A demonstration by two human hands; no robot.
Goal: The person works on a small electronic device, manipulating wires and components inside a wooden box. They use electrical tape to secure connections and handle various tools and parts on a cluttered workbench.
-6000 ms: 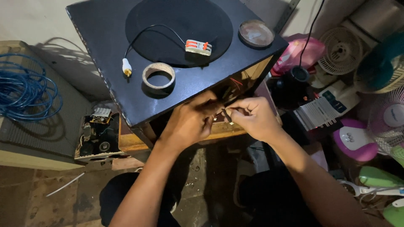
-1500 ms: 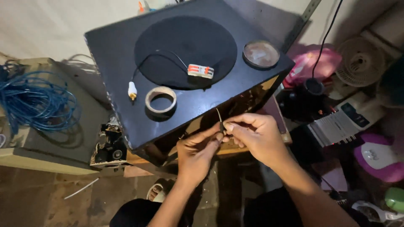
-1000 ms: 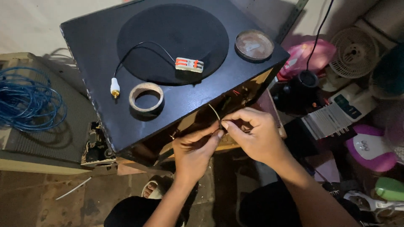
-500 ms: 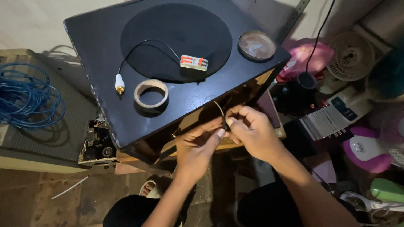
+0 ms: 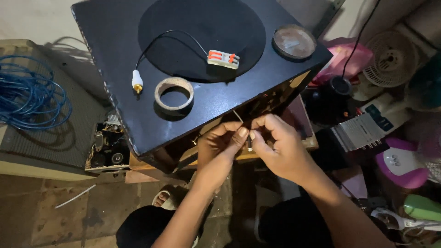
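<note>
Nearest to me, my knees and a sandalled foot (image 5: 161,198) sit in shadow at the bottom edge, mostly hard to make out. Above them my left hand (image 5: 219,146) and right hand (image 5: 280,149) meet at the front edge of a big black speaker box (image 5: 119,55). The fingers of both hands are pressed together, pinching a thin wire (image 5: 238,116) whose pale end sticks up just above my left fingertips. Where the wire runs below my fingers I cannot tell; the hands cover it. Behind the fingers the box's open side shows dim innards, too dark to read.

Up and left of my fingers a roll of tape (image 5: 174,93) lies flat on the box top, with a white audio plug (image 5: 137,81) just beside it. Its black lead curves across a round dark panel to a small orange-and-grey connector (image 5: 223,59). Farther right sits a round lid (image 5: 294,42).

Well left of the hands, a blue cable coil (image 5: 32,96) is cut off by the frame. To the far right, a pink bag (image 5: 342,57), a white fan (image 5: 392,57) and other clutter blur together.
</note>
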